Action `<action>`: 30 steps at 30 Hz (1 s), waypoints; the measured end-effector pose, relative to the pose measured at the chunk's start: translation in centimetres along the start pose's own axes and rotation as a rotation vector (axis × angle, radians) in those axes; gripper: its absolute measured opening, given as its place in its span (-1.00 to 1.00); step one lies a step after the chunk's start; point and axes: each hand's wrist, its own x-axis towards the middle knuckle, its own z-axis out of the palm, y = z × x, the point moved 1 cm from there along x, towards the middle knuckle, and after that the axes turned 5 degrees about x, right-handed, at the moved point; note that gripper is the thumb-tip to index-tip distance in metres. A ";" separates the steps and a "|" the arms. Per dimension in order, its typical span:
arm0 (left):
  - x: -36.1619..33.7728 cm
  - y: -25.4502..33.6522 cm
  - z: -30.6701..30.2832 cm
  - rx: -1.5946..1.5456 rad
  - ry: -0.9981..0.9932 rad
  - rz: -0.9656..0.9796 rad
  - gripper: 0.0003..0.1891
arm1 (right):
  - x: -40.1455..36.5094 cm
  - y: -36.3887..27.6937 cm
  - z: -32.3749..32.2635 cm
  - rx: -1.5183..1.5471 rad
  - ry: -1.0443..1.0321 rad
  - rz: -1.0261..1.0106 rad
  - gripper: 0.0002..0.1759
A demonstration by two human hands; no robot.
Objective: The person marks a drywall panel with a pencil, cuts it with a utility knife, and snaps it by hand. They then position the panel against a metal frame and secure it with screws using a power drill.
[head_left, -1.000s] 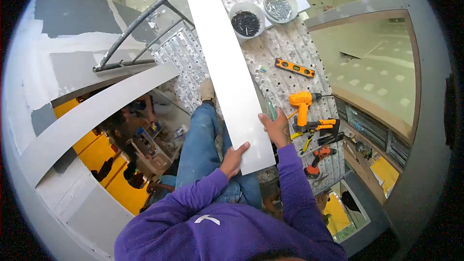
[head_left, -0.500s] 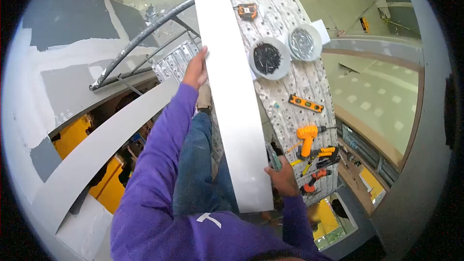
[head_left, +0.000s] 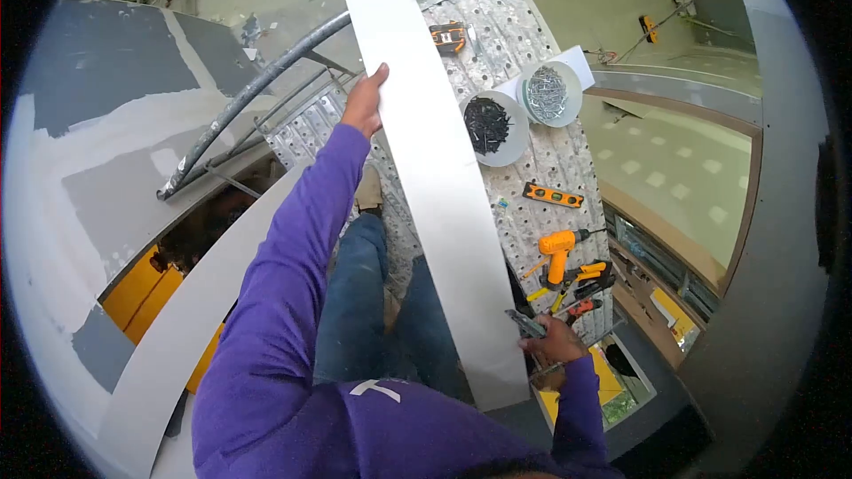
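A long white board [head_left: 435, 177] slants across the middle of the view, from the top down to my lap. My left hand [head_left: 364, 102] grips its left edge in the upper part, thumb up along the edge. Beside the lower right edge, my right hand [head_left: 555, 343] is closed on a grey-green utility knife [head_left: 525, 323], its front end over the board's edge. Just right of the board stand a tub of black screws [head_left: 487, 126] and a tub of silver screws [head_left: 547, 94].
On the perforated metal platform [head_left: 524, 168] lie a tape measure [head_left: 449, 37], an orange level [head_left: 553, 194], an orange drill [head_left: 561, 253] and several hand tools [head_left: 581, 284]. A grey rail [head_left: 257, 98] curves at the upper left. A window frame [head_left: 750, 204] is at the right.
The board's lower end has swung right and slightly down. My right hand has moved right and down with the knife, and my left hand has shifted slightly up.
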 end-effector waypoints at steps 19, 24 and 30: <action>-10.6 -4.4 -3.2 0.022 0.115 -0.090 -0.62 | 25.5 -44.4 -2.4 -0.179 0.703 -0.647 -0.46; -10.7 -4.5 -2.8 -0.053 0.145 -0.110 -0.63 | 27.4 -45.1 -1.9 -0.184 0.693 -0.623 -0.49; -11.5 -3.1 -2.1 -0.014 0.153 -0.121 -0.63 | 27.4 -45.7 -1.5 -0.174 0.734 -0.596 -0.48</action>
